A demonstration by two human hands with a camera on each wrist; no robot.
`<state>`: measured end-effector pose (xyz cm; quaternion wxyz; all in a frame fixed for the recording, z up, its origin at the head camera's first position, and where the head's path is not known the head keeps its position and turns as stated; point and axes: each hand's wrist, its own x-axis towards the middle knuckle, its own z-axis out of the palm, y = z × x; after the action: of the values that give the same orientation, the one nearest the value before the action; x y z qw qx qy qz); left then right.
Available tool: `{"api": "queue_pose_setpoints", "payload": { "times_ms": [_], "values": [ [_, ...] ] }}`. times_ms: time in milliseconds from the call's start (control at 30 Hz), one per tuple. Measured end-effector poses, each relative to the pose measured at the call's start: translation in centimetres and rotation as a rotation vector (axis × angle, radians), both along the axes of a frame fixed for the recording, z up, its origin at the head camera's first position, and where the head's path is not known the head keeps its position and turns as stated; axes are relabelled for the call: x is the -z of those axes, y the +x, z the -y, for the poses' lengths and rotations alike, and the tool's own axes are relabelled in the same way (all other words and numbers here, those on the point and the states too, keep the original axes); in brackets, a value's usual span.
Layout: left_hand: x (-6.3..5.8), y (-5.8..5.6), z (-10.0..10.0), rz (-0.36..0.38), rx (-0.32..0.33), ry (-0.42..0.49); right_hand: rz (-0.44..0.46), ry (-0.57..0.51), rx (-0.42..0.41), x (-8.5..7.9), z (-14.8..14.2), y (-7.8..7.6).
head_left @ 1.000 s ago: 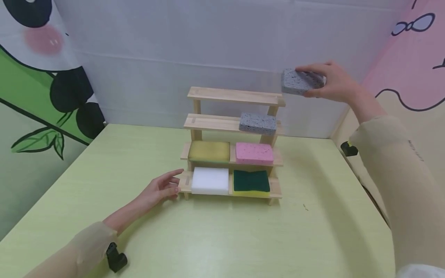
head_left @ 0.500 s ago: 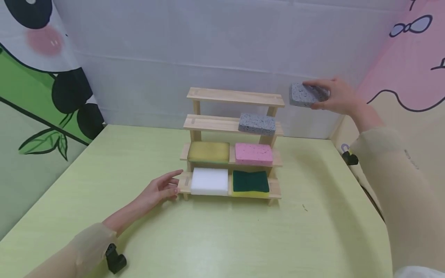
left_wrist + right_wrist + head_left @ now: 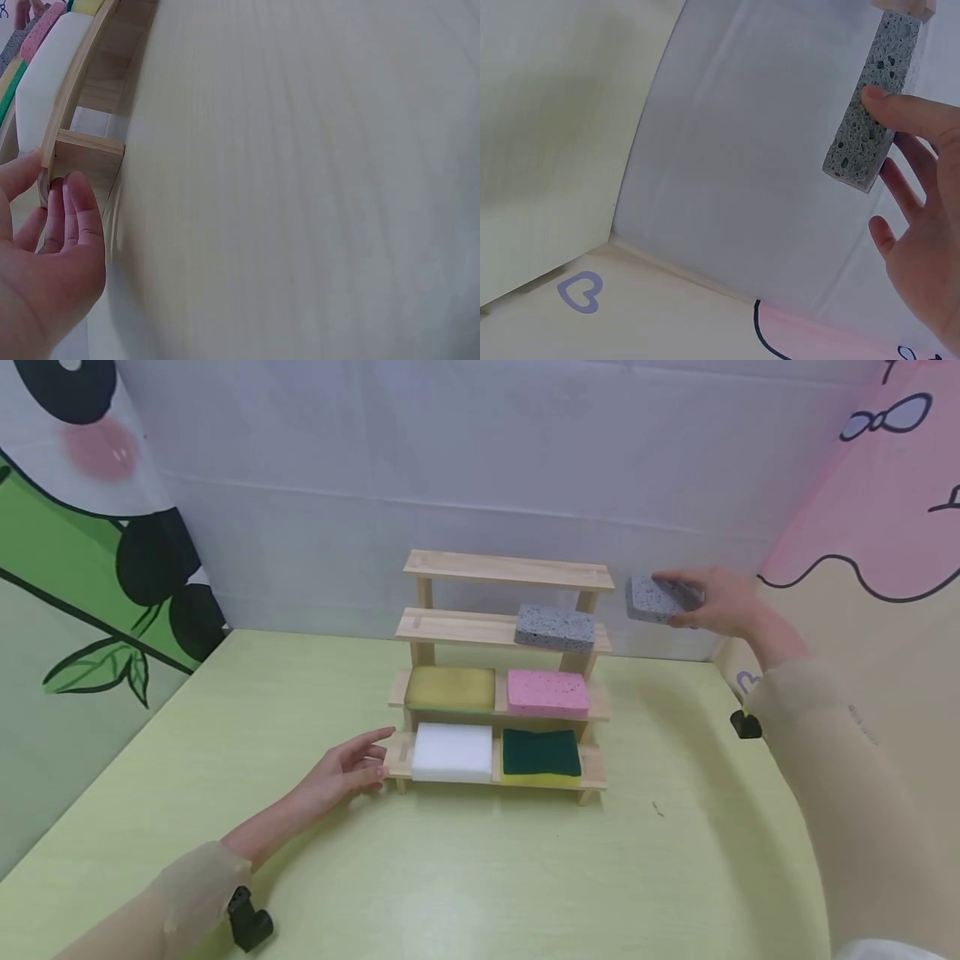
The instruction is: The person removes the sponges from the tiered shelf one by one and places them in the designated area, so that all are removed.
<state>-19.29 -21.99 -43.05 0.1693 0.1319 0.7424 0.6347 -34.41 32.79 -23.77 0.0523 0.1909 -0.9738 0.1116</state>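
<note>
My right hand (image 3: 723,602) pinches a grey, pitted sponge (image 3: 651,599) in the air, just right of a four-tier wooden display rack (image 3: 510,568). In the right wrist view the thumb (image 3: 907,112) presses one face of that sponge, with fingers behind it. Down at the lowest tier's left end, my left hand (image 3: 347,768) grips the rack, thumb and fingers around the board's end (image 3: 56,142). A second grey sponge (image 3: 555,627) lies on the third tier up, at its right. Below it are a yellow sponge (image 3: 450,687) and a pink sponge (image 3: 549,692).
On the lowest tier sit a white sponge (image 3: 453,751) and a green-and-yellow scouring sponge (image 3: 542,755). The rack stands on a pale wood-grain table (image 3: 480,868). A white sheet (image 3: 375,452) hangs close behind, with cartoon-printed sheets on both sides.
My right hand has come down beside the rack with the grey sponge, ending slightly farther right than at first. My left hand stays at the rack's lower left end.
</note>
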Motion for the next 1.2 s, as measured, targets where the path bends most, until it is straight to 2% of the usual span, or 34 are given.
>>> {"api": "queue_pose_setpoints", "payload": {
  "times_ms": [300,667,800,967,1200],
  "values": [
    [-0.2,0.2,0.0,0.003,-0.006,0.010,0.092,-0.056,0.018,2.2,0.1,0.5],
    [-0.2,0.2,0.1,-0.008,0.008,0.021,0.139,-0.103,-0.002,4.8,-0.1,0.6],
    [-0.3,0.2,0.1,-0.007,0.006,0.021,0.126,-0.113,-0.005,5.6,-0.1,0.8],
    [-0.2,0.2,0.0,0.000,0.005,0.015,0.105,-0.103,-0.036,7.4,-0.4,1.0],
    [-0.1,0.3,-0.1,-0.002,0.001,0.022,0.138,-0.118,-0.079,10.2,-0.7,1.2]
  ]
}}
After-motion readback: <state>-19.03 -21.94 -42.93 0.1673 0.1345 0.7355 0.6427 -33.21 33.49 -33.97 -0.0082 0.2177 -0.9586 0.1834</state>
